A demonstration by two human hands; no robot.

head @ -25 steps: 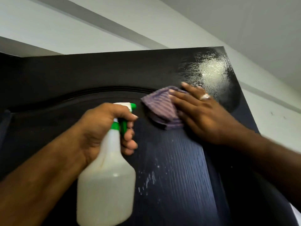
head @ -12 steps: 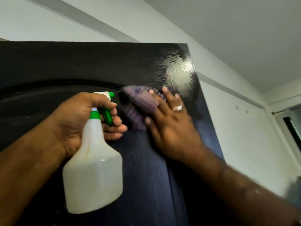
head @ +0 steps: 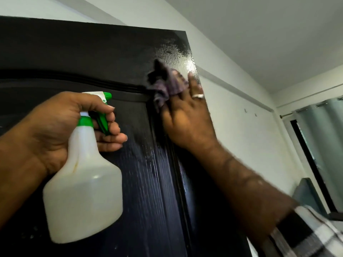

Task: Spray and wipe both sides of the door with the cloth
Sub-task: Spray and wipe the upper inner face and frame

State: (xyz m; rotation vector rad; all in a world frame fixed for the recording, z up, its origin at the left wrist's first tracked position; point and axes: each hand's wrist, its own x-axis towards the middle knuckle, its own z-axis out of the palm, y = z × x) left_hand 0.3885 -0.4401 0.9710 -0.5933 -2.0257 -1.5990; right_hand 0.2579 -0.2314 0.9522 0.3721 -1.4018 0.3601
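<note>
The black door point(head: 74, 52) fills the left and middle of the view, its top right corner wet and shiny. My right hand point(head: 187, 117) presses a purple striped cloth point(head: 167, 84) flat against the door near its upper right edge; a ring sits on one finger. My left hand point(head: 61, 125) grips the neck of a white spray bottle point(head: 83, 191) with a green trigger, held in front of the door's raised panel, nozzle pointing right.
A white wall point(head: 250, 136) runs right of the door's edge, with two small hooks point(head: 250, 112). A curtained window point(head: 319, 145) stands at the far right. The ceiling is close above.
My right hand has slid the cloth up and to the right, toward the door's top corner edge. The view has shifted, and the bottle stays in my left hand.
</note>
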